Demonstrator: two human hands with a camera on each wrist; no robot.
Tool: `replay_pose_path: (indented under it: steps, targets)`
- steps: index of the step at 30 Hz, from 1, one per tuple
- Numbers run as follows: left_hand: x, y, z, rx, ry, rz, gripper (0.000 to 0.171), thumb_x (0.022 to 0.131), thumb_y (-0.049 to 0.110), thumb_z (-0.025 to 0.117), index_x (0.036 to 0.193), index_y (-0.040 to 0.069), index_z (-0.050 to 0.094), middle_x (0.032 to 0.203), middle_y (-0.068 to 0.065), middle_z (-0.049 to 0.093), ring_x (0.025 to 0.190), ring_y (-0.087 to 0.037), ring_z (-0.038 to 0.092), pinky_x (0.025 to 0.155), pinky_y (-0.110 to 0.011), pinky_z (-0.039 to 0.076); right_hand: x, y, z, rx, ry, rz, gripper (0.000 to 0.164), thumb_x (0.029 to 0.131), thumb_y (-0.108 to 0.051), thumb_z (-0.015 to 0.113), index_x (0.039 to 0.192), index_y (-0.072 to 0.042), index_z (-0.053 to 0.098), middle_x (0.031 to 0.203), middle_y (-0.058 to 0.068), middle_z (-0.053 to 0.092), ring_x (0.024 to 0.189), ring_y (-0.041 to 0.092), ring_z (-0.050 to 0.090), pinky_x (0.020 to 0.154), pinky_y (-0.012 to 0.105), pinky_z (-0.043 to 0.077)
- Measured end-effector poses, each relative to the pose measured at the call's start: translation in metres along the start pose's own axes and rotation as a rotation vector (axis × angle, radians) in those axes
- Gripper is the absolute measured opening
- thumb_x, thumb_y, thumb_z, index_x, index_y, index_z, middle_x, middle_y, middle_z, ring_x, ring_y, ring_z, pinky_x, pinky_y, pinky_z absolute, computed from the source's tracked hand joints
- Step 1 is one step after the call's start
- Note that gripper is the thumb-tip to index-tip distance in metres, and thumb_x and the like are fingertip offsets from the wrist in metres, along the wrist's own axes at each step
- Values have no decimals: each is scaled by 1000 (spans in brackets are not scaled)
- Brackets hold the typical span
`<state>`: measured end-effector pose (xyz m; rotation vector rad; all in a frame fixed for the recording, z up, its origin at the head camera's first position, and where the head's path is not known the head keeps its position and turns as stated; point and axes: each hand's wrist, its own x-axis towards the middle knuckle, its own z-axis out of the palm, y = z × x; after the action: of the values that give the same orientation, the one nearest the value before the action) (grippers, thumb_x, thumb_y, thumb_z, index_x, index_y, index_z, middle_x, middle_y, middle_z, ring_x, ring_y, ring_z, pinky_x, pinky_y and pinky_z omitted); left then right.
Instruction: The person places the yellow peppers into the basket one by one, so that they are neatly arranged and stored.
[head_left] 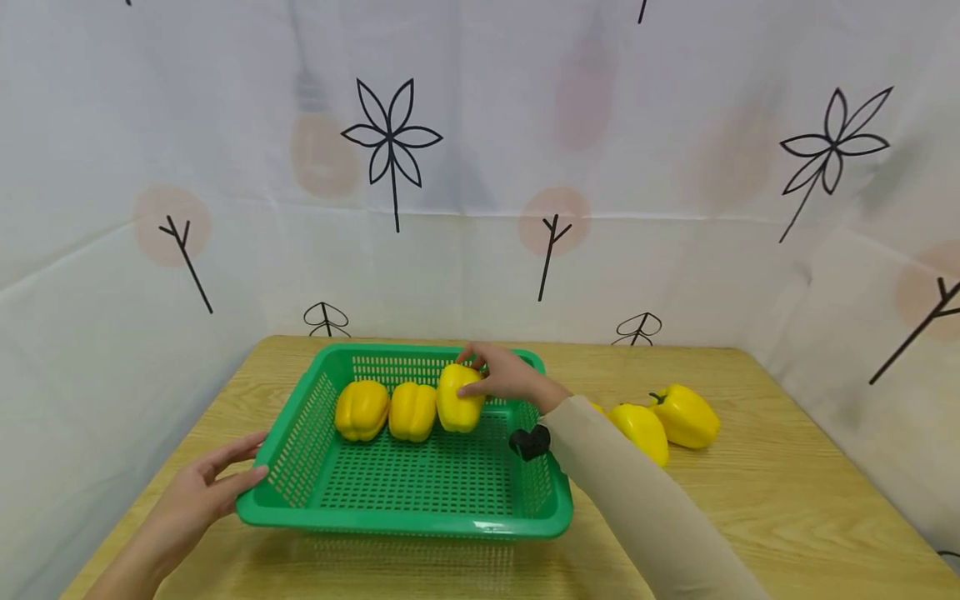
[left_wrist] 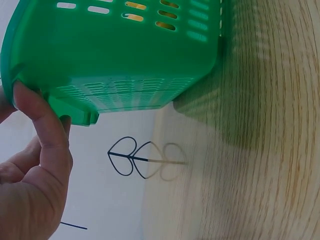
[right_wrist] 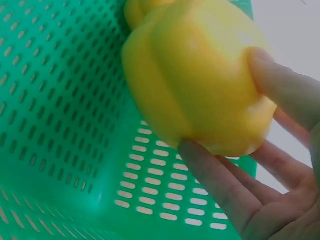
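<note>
A green plastic basket [head_left: 405, 522] with slotted walls stands on the table. The left hand [head_left: 197, 493] grips its left rim; the left wrist view shows bent fingers [left_wrist: 42, 120] under that rim. Inside the basket, the right hand [head_left: 512, 375] holds a yellow bell pepper [head_left: 459, 408] near the back wall. Thumb and fingers sit on opposite sides of that pepper in the right wrist view. To its left, two more yellow bell peppers, one in the middle [head_left: 412, 412] and one at the far left [head_left: 362, 410], lie in a row along the back.
Right of the basket, a yellow bell pepper [head_left: 687, 417] with a green stem lies on the wooden table [head_left: 795, 475]. Another pepper [head_left: 643, 432] beside it is partly covered by the right sleeve [head_left: 637, 500]. A patterned white cloth [head_left: 465, 275] hangs behind the table.
</note>
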<state>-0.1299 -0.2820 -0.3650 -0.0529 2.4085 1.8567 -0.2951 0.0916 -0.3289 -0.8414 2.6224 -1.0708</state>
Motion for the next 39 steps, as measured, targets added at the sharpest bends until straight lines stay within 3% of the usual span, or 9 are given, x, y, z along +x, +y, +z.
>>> replay_pose_path:
  steps: [10,20,25,33,39]
  targets:
    - [1,1,2,-5,1,-13,67,92,25,61,146,3,28,142,-20,24,94,-14,61,78,-31,52,-2,11,7,-95,-90,71,41,84,-19,71,121,-10,55,114,13,56,100,26,56,75,32,50]
    - [0,2,2,-9,-3,-23,66,92,26,60,146,4,29,142,-18,24,95,-15,61,78,-31,51,-5,12,3,-75,-46,68,42,85,-19,71,123,-10,55,117,13,54,103,28,57,80,35,49]
    - [1,3,1,-10,-2,-32,67,92,26,61,146,5,28,142,-18,23,95,-14,61,79,-31,51,-10,9,-5,-35,-2,47,42,86,-18,69,124,-11,54,120,14,54,106,31,56,81,37,50]
    - [-1,0,0,-27,9,-21,65,92,24,60,146,4,29,140,-18,26,92,-19,63,76,-33,52,-23,2,-17,53,18,-69,38,88,-16,67,121,-4,55,115,20,57,101,31,58,78,36,51]
    - [-1,-1,0,-27,15,-11,63,93,23,60,145,4,30,139,-17,27,92,-18,63,76,-33,52,-35,-2,-24,92,59,-94,35,87,-19,68,118,-8,58,111,16,59,98,28,58,75,37,51]
